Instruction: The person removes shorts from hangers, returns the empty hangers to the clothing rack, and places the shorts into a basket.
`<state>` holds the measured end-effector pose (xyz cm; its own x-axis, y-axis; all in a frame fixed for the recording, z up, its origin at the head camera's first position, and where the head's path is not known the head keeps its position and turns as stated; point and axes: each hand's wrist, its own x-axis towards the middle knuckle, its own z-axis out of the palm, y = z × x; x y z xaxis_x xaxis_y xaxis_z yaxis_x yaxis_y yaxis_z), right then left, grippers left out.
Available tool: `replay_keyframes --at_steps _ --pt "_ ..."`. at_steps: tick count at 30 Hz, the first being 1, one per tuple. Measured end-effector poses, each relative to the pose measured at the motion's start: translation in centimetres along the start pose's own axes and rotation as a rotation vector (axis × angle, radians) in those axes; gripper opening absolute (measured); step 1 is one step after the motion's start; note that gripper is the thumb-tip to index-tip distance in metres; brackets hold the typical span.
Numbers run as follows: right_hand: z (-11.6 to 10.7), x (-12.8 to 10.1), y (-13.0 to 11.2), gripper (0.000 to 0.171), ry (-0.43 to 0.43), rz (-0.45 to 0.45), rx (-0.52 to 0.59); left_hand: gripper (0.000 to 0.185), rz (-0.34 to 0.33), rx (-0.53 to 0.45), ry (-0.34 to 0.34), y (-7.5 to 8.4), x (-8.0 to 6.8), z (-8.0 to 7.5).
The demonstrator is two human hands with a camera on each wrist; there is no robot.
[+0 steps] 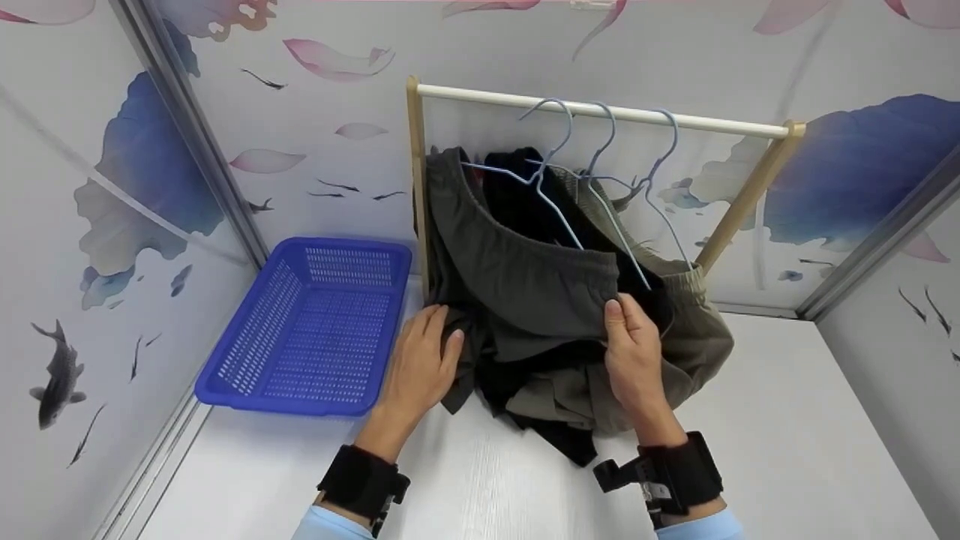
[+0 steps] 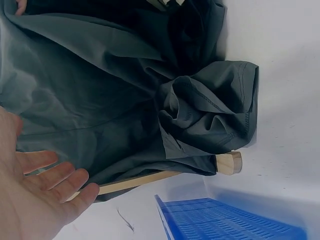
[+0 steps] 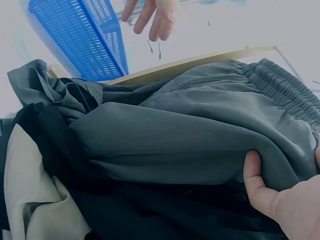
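Note:
Dark grey elastic-waist pants hang at the front of a rack on a light blue wire hanger. At the right end of the waistband, my right hand pinches the fabric, thumb in front; its thumb also shows against the cloth in the right wrist view. My left hand is beside the left side of the pants with fingers extended, and the left wrist view shows its palm holding nothing. Behind hang a black garment and khaki elastic-waist pants, both partly hidden.
A blue perforated plastic basket stands left of the rack. The rack has a white rail and wooden side posts. Two more blue hangers hang behind the front one. Printed wall panels enclose the white table.

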<state>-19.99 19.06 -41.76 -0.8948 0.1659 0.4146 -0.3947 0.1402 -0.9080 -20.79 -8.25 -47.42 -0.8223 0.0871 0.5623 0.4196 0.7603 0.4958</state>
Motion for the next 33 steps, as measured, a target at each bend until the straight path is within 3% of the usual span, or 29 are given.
replay_keyframes --at_steps 11,26,33 --pt "-0.5 -1.8 1.3 0.032 -0.014 0.074 -0.015 0.045 0.013 -0.006 0.016 -0.1 -0.3 -0.2" --pt "-1.9 -4.1 2.5 0.037 -0.010 0.180 0.004 0.046 -0.026 -0.052 -0.004 -0.2 -0.9 -0.3" --pt "-2.8 -5.0 3.7 0.040 -0.034 0.172 0.031 0.046 -0.029 -0.053 0.005 -0.2 -1.1 -0.3"
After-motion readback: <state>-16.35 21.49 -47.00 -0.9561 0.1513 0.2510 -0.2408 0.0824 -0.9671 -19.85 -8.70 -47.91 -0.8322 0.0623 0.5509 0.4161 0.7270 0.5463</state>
